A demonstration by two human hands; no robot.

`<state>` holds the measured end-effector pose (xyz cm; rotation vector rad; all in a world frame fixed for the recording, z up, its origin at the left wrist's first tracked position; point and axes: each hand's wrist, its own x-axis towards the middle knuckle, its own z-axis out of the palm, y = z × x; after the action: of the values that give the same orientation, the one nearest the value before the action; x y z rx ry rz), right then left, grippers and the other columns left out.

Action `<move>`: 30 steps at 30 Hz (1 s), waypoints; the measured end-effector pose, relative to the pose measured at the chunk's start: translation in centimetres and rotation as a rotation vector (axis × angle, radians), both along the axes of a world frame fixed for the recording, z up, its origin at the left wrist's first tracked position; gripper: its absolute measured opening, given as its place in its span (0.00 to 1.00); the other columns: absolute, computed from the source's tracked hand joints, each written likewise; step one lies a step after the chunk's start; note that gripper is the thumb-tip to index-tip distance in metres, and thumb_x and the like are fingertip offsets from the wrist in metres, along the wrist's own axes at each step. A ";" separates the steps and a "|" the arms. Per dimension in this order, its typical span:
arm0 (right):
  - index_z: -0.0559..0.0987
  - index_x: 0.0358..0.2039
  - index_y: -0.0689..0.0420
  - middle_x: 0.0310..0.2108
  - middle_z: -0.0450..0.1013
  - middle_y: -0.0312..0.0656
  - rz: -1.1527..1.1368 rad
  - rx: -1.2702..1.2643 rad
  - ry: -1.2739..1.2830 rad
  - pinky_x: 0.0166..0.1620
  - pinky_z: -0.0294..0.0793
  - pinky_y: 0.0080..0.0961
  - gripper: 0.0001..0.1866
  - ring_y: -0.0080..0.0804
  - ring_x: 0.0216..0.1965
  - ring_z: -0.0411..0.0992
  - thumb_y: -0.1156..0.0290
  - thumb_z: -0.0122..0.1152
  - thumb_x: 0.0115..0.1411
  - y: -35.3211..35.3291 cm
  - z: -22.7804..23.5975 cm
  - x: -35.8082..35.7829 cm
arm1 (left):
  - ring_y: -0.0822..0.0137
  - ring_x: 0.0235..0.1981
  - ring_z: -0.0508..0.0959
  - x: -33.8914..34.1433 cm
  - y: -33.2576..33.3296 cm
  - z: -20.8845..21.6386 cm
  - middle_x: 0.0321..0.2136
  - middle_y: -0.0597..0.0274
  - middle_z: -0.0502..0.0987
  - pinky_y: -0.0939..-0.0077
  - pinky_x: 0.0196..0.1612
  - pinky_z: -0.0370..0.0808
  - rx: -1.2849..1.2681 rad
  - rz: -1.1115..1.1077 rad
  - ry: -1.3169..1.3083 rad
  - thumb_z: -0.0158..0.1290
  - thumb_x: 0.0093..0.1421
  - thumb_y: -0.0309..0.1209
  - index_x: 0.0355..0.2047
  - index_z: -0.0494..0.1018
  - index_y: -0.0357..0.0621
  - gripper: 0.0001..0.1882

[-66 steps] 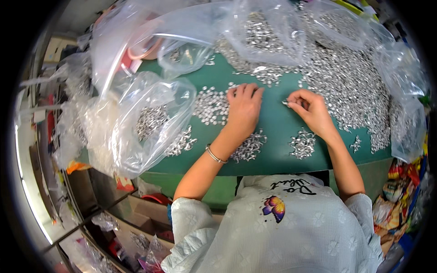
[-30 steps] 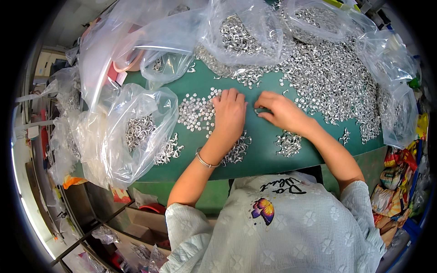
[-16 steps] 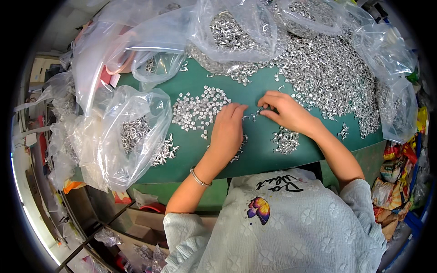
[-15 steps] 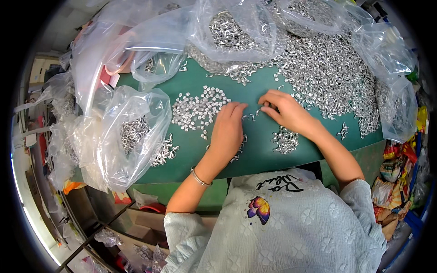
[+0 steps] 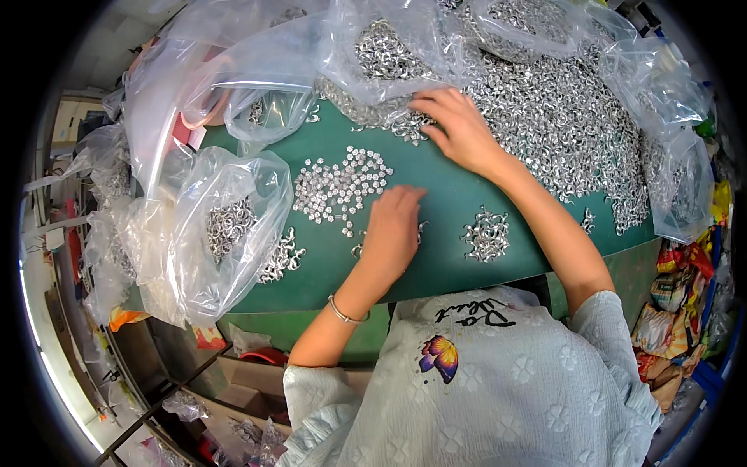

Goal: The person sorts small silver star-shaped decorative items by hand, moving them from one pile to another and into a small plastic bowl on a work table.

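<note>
My left hand (image 5: 394,232) is low over the green tabletop, fingers curled together and partly blurred. Whatever it may hold is hidden, and a few small curved metal pieces (image 5: 421,231) show at its edge. Farther out, my right hand (image 5: 457,128) reaches over silver hook-shaped pieces (image 5: 405,127) beside a plastic bag, thumb apart from the fingers. Left of my left hand lies a spread of small flower-shaped metal pieces (image 5: 342,184). A small heap of curved pieces (image 5: 487,235) sits nearer me on the right.
A large mound of silver pieces (image 5: 556,117) covers the far right of the green tabletop (image 5: 443,194). Clear plastic bags of metal pieces stand at the back (image 5: 389,58) and left (image 5: 233,226). Another small heap (image 5: 282,258) lies beside the left bag.
My right hand has moved away from my left, outward to the pieces by the back bag. My left hand has drawn slightly nearer me, its fingers more curled.
</note>
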<state>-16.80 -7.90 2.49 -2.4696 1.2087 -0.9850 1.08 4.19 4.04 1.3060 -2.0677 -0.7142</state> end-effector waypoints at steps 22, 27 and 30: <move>0.77 0.43 0.60 0.47 0.71 0.45 0.007 0.211 -0.003 0.53 0.68 0.39 0.16 0.45 0.52 0.68 0.77 0.63 0.52 5.4 0.7 -3.8 | 0.49 0.45 0.73 2.2 1.8 -0.2 0.43 0.49 0.72 0.63 0.49 0.70 0.052 0.117 0.086 0.46 0.54 0.11 0.47 0.71 0.36 0.20; 0.77 0.43 0.60 0.46 0.71 0.44 0.044 0.087 0.120 0.51 0.68 0.35 0.18 0.45 0.49 0.68 0.76 0.65 0.49 7.1 0.8 -2.2 | 0.52 0.45 0.73 1.3 1.9 0.2 0.41 0.52 0.73 0.64 0.48 0.69 0.056 0.039 -0.056 0.48 0.56 0.13 0.45 0.72 0.37 0.17; 0.77 0.42 0.61 0.47 0.71 0.46 0.030 0.211 0.119 0.51 0.68 0.34 0.17 0.44 0.49 0.68 0.78 0.65 0.49 6.2 -0.1 -3.1 | 0.54 0.45 0.72 2.2 2.0 -0.4 0.42 0.54 0.72 0.64 0.48 0.68 0.105 0.038 -0.042 0.51 0.55 0.15 0.45 0.73 0.38 0.16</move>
<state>-19.86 -1.71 2.34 -2.3998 1.2377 -0.6726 3.27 6.20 3.64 1.4249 -2.0570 -0.7940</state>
